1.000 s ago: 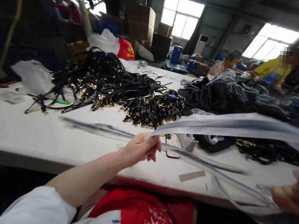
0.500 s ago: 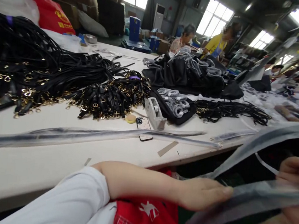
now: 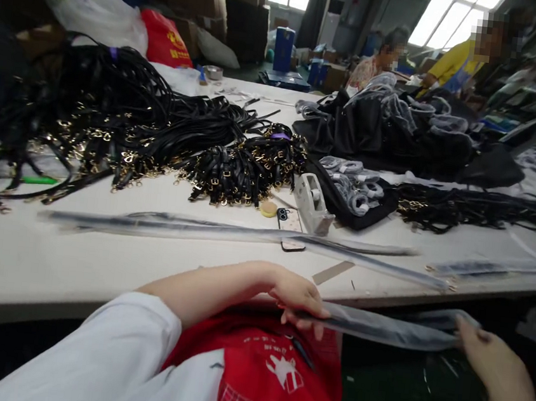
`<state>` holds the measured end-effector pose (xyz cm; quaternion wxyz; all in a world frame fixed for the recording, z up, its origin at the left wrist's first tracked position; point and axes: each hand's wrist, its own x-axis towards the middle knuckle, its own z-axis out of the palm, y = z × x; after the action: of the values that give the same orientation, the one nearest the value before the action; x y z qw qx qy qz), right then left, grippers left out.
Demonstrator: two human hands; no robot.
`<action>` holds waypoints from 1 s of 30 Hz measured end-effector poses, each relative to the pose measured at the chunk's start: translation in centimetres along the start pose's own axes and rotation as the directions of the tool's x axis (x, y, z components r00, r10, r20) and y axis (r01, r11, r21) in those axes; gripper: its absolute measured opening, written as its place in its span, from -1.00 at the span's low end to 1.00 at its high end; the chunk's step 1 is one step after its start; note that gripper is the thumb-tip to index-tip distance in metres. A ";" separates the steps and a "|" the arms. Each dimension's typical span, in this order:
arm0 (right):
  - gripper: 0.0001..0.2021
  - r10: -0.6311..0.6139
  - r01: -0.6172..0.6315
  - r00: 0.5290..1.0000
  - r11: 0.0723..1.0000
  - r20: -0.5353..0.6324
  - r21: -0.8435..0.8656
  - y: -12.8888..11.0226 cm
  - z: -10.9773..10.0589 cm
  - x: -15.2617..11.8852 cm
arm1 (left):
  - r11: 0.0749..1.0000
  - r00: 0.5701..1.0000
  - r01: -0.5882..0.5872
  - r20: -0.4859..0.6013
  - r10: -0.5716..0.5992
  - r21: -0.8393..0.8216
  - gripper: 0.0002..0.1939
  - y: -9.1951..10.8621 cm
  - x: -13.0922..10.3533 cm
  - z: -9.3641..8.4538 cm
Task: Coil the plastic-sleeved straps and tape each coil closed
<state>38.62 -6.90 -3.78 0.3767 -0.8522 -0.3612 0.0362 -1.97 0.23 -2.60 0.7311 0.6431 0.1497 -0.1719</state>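
Note:
A dark strap in a clear plastic sleeve (image 3: 388,328) is stretched between my hands, below the table's front edge and in front of my red apron. My left hand (image 3: 300,298) is closed round its left end, near my body. At the far right, my right hand (image 3: 484,354) pinches the other end, where the sleeve folds back on itself. More sleeved straps (image 3: 207,231) lie lengthwise on the table behind my left arm. A phone (image 3: 290,228) is partly under them, beside a white tape dispenser (image 3: 314,205).
On the white table (image 3: 155,271), black straps with gold buckles (image 3: 233,171) are heaped at left and centre. Behind stand black bags with grey-wrapped handles (image 3: 376,122). A yellow tape roll (image 3: 268,209) and a grey strip (image 3: 333,272) lie nearby. Two people work across the table.
Both hands have drawn the sleeved strap leftward and nearer my body; its large loop is now pulled into a shorter, flatter band. My view has turned to the left.

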 end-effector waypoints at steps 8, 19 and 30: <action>-0.41 -0.484 0.058 0.155 0.875 0.861 0.481 -9.2 6.7 -13.7 | 0.958 0.972 -0.156 0.137 0.192 -0.241 -0.57 -0.2 -0.1 0.1; -0.60 -0.456 0.228 0.062 0.872 0.888 0.433 -12.9 8.4 -16.1 | 0.934 0.994 -0.040 0.080 0.074 -0.356 -0.60 -4.5 0.7 -0.5; -0.61 -0.378 0.239 0.198 0.913 0.904 0.330 -11.7 6.9 -14.3 | 0.980 0.996 -0.044 -0.085 0.028 -0.195 -0.68 -3.3 0.4 -1.1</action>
<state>18.87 -6.53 -3.90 0.1305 -0.5419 -0.6734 0.4857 -3.04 0.92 -5.83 0.7873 0.5767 0.1843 -0.1165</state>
